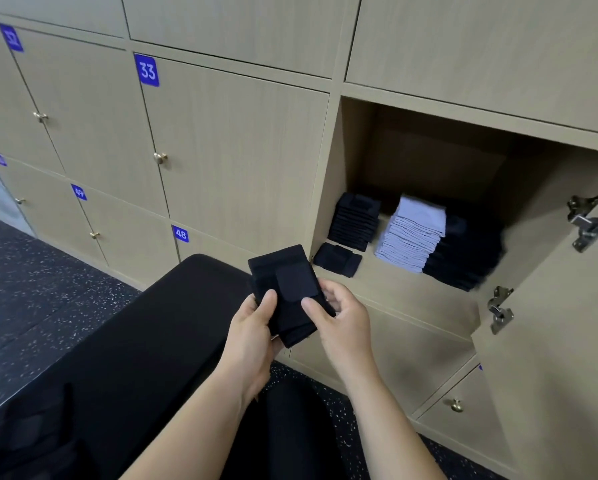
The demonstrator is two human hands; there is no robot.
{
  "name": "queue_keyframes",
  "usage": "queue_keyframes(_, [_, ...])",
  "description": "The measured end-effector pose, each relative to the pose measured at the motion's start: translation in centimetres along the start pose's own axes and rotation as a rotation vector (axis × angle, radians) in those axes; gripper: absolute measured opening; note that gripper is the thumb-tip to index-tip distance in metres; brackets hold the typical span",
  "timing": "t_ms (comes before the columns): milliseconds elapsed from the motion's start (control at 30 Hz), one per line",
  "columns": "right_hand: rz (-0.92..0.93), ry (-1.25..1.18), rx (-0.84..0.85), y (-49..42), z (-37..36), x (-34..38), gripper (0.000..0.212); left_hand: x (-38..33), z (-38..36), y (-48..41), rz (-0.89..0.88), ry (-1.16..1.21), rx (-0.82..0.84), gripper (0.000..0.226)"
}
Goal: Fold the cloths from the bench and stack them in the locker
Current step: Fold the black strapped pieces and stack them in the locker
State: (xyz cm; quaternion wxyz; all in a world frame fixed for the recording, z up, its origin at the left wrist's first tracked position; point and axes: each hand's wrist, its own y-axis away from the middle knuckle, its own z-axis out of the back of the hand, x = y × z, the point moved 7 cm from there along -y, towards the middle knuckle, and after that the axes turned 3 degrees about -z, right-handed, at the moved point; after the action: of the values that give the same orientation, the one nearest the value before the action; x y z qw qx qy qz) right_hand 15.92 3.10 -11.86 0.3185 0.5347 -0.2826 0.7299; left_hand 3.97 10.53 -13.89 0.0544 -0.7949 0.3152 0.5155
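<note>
Folded cloth (283,271) was pinched between left grip (252,325) and right grip (346,317), likely to keep the fold; locker (411,294) was just beyond.

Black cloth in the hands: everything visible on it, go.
The black cloth is a small piece of dark fabric, folded into a thick rectangle with a smaller flap on its top face. It is held tilted in the air past the end of the black bench, before the open locker. The left hand grips its left edge, thumb on top; the right hand pinches its right side, thumb on the flap.
</note>
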Motion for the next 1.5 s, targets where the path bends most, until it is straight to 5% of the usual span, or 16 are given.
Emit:
queue_keyframes(200, [-0.026,0.074,-0.074,-0.2,1.5,0.0,0.010,0.5,-1.2,0.3,0.086,0.073,0.034,0.044])
queue_keyframes(500, [-0.028,-0.097,-0.032,-2.2,5.1,2.0,0.007,-1.2,-1.0,-0.5,-0.002,0.051,0.011,0.024])
queue_keyframes(800, [-0.060,-0.079,0.204,-4.6,6.1,4.1,0.016,-2.4,-1.7,-1.0,-0.013,0.013,0.119,0.029])
queue_keyframes(933, [-0.125,-0.187,0.144,-4.2,6.1,2.3,0.008,-2.2,-1.6,-1.0,-0.073,-0.038,0.066,0.032])
queue_keyframes(1067, [-0.253,-0.257,0.134,-2.8,5.8,-1.4,0.031,-2.2,-1.4,-1.5,-0.117,-0.058,0.030,0.031])
queue_keyframes(1167, [-0.192,-0.225,0.091,-2.4,5.5,-2.2,0.007,-1.7,-1.6,-1.8,-0.108,-0.064,0.038,0.031])
queue_keyframes(1500, [-0.190,-0.213,-0.205,-8.1,8.5,-6.2,0.022,-0.3,-0.5,-5.5,-0.053,-0.072,-0.020,0.033])
